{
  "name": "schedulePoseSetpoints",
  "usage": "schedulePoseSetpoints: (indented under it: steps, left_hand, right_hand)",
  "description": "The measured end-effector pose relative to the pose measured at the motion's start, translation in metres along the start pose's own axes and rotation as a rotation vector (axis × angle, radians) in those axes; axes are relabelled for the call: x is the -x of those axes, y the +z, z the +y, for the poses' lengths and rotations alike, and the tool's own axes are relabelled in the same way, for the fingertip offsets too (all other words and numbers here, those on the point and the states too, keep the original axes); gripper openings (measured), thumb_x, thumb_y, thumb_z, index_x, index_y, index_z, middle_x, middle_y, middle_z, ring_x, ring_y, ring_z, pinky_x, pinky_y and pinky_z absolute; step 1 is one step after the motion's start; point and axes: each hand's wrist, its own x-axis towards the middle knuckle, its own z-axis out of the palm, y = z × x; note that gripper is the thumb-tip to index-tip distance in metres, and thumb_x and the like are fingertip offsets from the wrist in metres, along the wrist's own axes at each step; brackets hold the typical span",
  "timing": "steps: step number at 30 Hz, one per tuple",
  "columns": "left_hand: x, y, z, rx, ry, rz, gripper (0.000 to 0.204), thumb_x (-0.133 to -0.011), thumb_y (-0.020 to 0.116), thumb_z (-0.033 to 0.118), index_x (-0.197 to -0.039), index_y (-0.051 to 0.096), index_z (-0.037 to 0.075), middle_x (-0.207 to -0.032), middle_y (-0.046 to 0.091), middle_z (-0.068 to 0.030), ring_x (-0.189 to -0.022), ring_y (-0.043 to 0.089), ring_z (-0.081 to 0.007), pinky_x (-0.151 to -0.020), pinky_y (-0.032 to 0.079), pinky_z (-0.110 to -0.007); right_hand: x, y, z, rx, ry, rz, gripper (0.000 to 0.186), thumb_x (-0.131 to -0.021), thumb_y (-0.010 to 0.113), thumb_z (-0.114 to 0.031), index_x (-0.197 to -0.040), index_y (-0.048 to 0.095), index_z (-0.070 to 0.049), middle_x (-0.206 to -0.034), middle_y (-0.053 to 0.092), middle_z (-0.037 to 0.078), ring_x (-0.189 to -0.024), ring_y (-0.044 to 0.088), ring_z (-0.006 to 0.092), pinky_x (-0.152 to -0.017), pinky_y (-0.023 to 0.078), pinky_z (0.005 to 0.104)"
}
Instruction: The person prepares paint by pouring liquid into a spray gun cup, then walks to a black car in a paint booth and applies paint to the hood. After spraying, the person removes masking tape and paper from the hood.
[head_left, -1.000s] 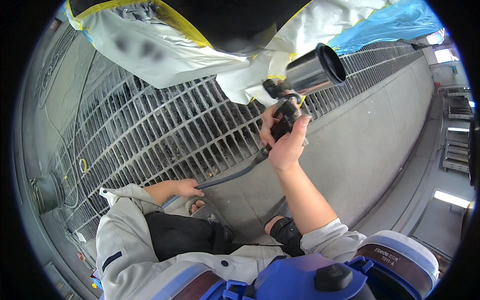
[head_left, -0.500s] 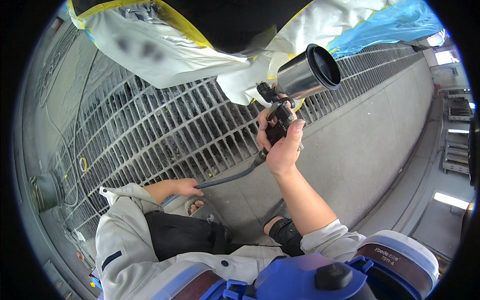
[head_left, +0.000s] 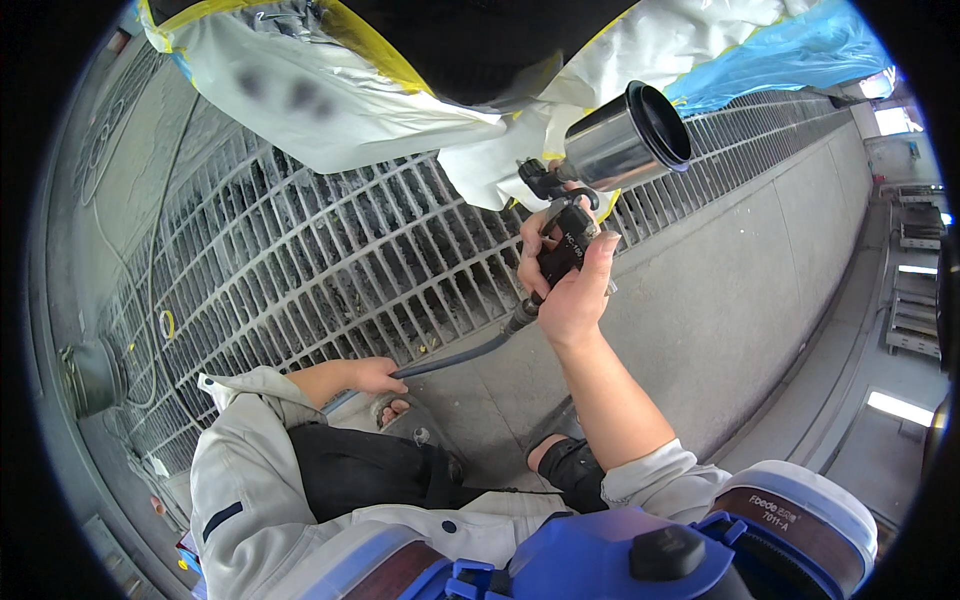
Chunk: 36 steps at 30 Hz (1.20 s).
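Right hand: my right hand (head_left: pixel 572 290) is raised in front of me, fingers clamped around the dark grip of the spray gun (head_left: pixel 560 235).
Spray gun: it sits tilted in that hand, its shiny metal cup (head_left: pixel 630 140) leaning up and to the right with the open dark mouth showing, close to the white masking sheet (head_left: pixel 330 105).
Hose: a dark air hose (head_left: pixel 455 358) runs from the bottom of the gun down to my left.
Left hand: my left hand (head_left: pixel 372 376) is low near my knee, closed on the hose.
Floor: a grey metal floor grating (head_left: pixel 300 260) lies under the sheet, with a smooth concrete strip (head_left: pixel 720 300) just beside it on my right.
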Motion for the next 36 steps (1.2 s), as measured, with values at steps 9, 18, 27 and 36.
schedulePoseSetpoints:
  steps: [9, 18, 27, 36]
  left_hand:
    - [-0.022, -0.005, 0.000, 0.037, 0.139, -0.030, 0.051, -0.099, 0.069, 0.043, -0.071, 0.061, 0.001, -0.063, 0.058, -0.0052, -0.057, 0.057, -0.0210, -0.060, 0.048, -0.040]
    - [-0.026, -0.008, 0.006, 0.022, 0.071, -0.007, 0.044, -0.101, 0.069, 0.041, -0.073, 0.061, 0.007, -0.060, 0.053, -0.0003, -0.058, 0.055, -0.0161, -0.059, 0.046, -0.037]
    - [-0.028, -0.001, -0.001, 0.084, 0.040, -0.055, 0.040, -0.099, 0.071, 0.040, -0.080, 0.066, 0.005, -0.062, 0.054, 0.0000, -0.059, 0.052, -0.0163, -0.058, 0.045, -0.037]
    - [-0.021, -0.001, 0.020, 0.039, 0.120, -0.111, 0.041, -0.102, 0.069, 0.042, -0.081, 0.065, 0.008, -0.061, 0.051, 0.0022, -0.059, 0.052, -0.0134, -0.058, 0.044, -0.035]
  right_hand:
    - [-0.015, -0.034, -0.011, -0.039, -0.052, 0.343, 0.074, -0.110, 0.026, -0.071, -0.130, 0.050, -0.004, -0.083, 0.056, 0.005, -0.048, 0.042, 0.0101, -0.045, 0.037, 0.0256]
    - [0.000, -0.025, -0.015, -0.010, -0.095, 0.324, 0.083, -0.107, 0.029, -0.074, -0.147, 0.044, -0.002, -0.088, 0.057, 0.007, -0.048, 0.041, 0.0094, -0.046, 0.034, 0.0244]
    - [0.020, 0.012, -0.037, 0.077, 0.057, -0.003, 0.097, -0.094, 0.038, -0.090, -0.122, 0.054, 0.002, -0.080, 0.054, 0.005, -0.051, 0.040, 0.0085, -0.047, 0.029, 0.0238]
    - [0.002, -0.016, -0.039, -0.070, 0.014, 0.238, 0.082, -0.104, 0.033, -0.079, -0.128, 0.056, -0.004, -0.080, 0.055, 0.004, -0.048, 0.041, 0.0079, -0.044, 0.033, 0.0246]
